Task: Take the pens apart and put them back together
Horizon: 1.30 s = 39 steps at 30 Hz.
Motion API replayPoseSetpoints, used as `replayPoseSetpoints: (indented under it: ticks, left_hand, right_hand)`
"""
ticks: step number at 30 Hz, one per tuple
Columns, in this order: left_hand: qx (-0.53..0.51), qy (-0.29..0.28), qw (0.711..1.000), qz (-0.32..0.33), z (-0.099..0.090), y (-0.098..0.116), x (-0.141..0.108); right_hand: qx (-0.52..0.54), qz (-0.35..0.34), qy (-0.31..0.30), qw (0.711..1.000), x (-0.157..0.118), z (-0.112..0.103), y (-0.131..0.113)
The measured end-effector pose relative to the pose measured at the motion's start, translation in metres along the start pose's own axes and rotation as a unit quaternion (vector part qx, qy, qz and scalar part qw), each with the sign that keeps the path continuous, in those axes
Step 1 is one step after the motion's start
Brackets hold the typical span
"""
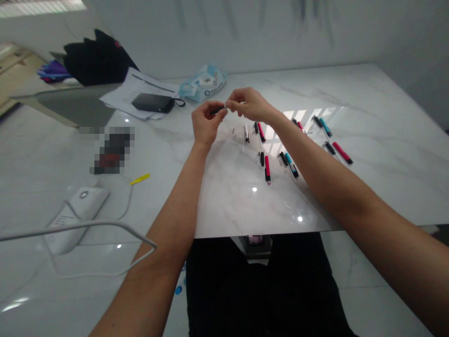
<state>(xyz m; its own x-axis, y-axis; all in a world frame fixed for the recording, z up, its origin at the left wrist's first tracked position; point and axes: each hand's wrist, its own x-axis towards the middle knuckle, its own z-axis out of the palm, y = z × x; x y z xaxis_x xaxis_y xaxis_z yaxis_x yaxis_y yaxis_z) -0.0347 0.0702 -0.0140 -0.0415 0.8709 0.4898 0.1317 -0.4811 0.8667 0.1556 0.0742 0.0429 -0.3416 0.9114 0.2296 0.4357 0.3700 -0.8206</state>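
Between the thumb and fingers of my left hand (204,125) is a black pen part (217,110), held roughly level above the table. My right hand (251,105) pinches at its right end, where a small pale tip shows; the fingers cover most of it. Just below my hands lie pen pieces: a thin clear-and-black part (247,133), a red barrel (261,132) beside a black piece, and another red barrel (267,169). A teal barrel (291,164) rests near my right forearm. Beyond that forearm are a second teal barrel (325,127) and a red barrel (342,152).
A blue wipes packet (204,83) stands at the back, near papers (122,96) under a black power bank (153,103). On the left are a white power strip (79,217), a white cable (105,223) crossing by my left forearm, and a blurred-out dark item (114,150).
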Motion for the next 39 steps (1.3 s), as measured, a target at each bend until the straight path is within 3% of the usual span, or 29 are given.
replayPoseSetpoints:
  ticks: [9, 19, 26, 31, 35, 39]
  left_hand:
    - [-0.028, -0.002, 0.999, -0.021, -0.001, 0.000, 0.000]
    - [-0.136, -0.011, 0.976, -0.171, 0.000, 0.018, -0.009]
    - [-0.134, 0.018, 0.965, -0.224, -0.002, 0.034, -0.011]
    - [-0.110, 0.023, 0.962, -0.249, -0.002, 0.037, -0.012]
    - [-0.079, -0.011, 0.971, -0.224, -0.001, 0.035, -0.015]
    - [-0.045, -0.009, 0.978, -0.201, -0.002, 0.032, -0.016]
  right_hand:
    - [-0.002, 0.001, -0.023, 1.000, -0.001, -0.003, 0.000]
    - [0.016, 0.011, -0.090, 0.996, -0.007, -0.003, -0.013]
    - [-0.186, -0.030, -0.024, 0.982, -0.008, -0.029, -0.006]
    - [-0.280, -0.015, -0.146, 0.949, -0.017, -0.049, -0.011]
    - [-0.322, 0.026, -0.216, 0.921, -0.021, -0.040, -0.018]
    - [-0.362, 0.051, -0.250, 0.896, -0.023, -0.024, -0.018]
